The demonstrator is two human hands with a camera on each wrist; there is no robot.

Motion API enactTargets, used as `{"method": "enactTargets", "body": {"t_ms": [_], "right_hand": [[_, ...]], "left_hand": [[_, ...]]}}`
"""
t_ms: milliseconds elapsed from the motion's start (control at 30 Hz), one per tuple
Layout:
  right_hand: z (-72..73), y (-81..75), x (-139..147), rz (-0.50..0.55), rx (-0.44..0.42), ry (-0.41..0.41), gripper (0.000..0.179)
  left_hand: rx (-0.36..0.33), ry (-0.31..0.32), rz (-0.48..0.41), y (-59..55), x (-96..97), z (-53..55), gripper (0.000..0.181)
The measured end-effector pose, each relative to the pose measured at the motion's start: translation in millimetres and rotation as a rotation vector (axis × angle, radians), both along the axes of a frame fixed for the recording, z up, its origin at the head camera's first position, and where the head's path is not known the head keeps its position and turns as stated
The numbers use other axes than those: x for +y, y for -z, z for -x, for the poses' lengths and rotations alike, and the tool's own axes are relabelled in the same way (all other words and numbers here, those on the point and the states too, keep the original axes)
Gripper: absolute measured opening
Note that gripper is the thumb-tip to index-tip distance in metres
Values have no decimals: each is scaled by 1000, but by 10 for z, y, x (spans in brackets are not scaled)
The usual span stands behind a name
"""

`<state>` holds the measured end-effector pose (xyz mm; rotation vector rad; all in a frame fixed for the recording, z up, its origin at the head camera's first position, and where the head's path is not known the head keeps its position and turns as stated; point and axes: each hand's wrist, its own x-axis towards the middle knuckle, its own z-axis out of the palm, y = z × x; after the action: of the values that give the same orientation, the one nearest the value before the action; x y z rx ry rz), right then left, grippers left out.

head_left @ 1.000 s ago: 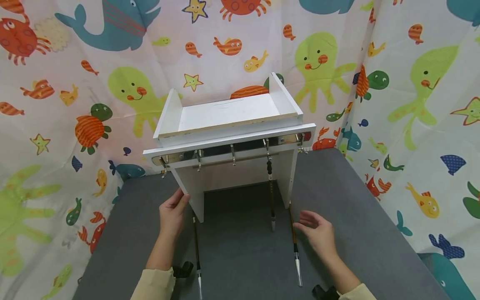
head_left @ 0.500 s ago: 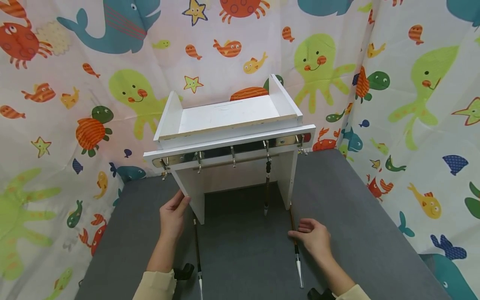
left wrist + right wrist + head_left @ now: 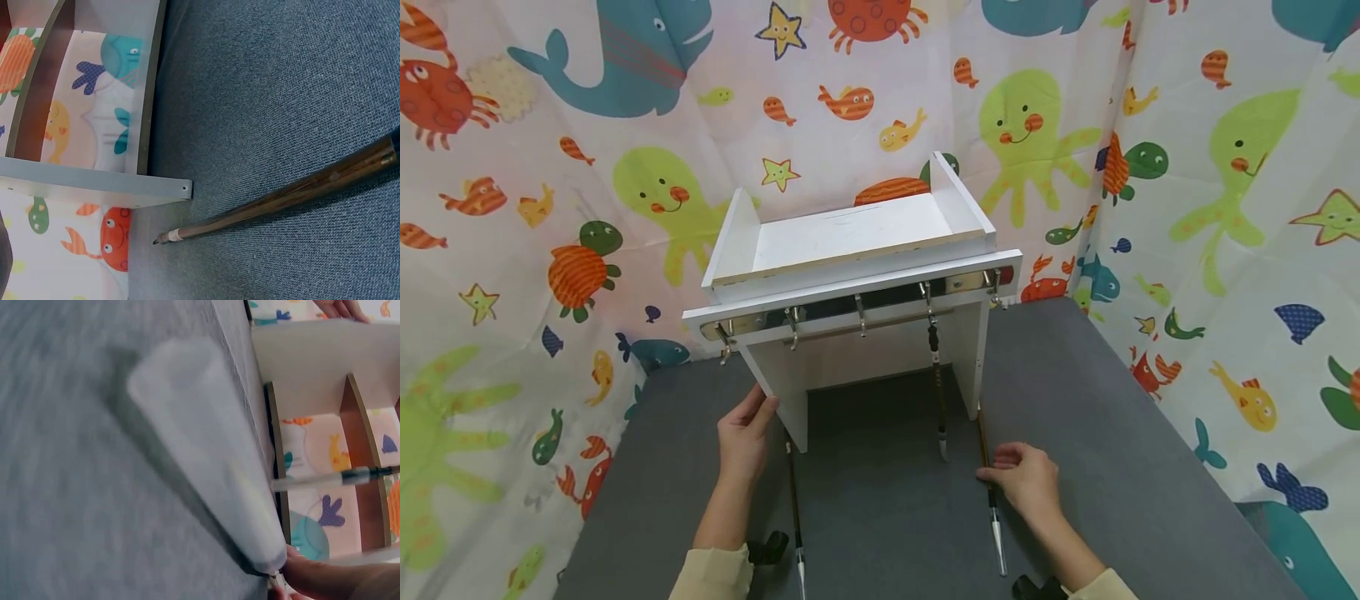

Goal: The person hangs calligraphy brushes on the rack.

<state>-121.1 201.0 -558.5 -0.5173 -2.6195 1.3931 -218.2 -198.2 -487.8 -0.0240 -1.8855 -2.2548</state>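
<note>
A white shelf rack (image 3: pixel 850 283) with a metal hook strip (image 3: pixel 857 308) on its front stands on the grey table. My left hand (image 3: pixel 743 442) grips the front edge of its left side panel. At lower right, my right hand (image 3: pixel 1024 479) pinches a brown-handled calligraphy brush (image 3: pixel 992 500) with a clear cap over its white tip. That cap (image 3: pixel 212 456) fills the middle of the right wrist view. Another calligraphy brush (image 3: pixel 937 383) hangs tip down from a hook. A third brush (image 3: pixel 794 500) lies on the table near my left forearm, its handle (image 3: pixel 294 197) in the left wrist view.
A curtain (image 3: pixel 820 125) printed with sea animals hangs behind and beside the grey table (image 3: pixel 880 517). Several metal hooks (image 3: pixel 861 321) jut from the strip. The hanging brush stands between the rack's side panels, close to the right one (image 3: pixel 972 350).
My right hand has moved left onto the right-hand brush, and its fingers have closed on the handle. The hanging brush has swung back and forth. My left hand keeps its place on the rack.
</note>
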Motion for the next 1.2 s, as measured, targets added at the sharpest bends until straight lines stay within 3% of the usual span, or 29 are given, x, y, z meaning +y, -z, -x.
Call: {"method": "enactTargets", "body": {"t_ms": [200,367,700,967,1200], "right_hand": [[-9,-28,68,-9,-46,-8,28],[5,-35,91,-15,-62,-35,22],[-20,-40,201,410,-101,-48,38],[-11,-89,238,515,-108,-55,36],[5,-177,265,536,-69,-96,39]], "left_hand": [[5,9,-2,-49,17,-41,45],[5,-12,-2,29,-1,-2,45],[31,-20,8,89,-3,26,47],[41,-31,-68,109,4,46,48],[53,-13,-40,103,-5,49,46]]}}
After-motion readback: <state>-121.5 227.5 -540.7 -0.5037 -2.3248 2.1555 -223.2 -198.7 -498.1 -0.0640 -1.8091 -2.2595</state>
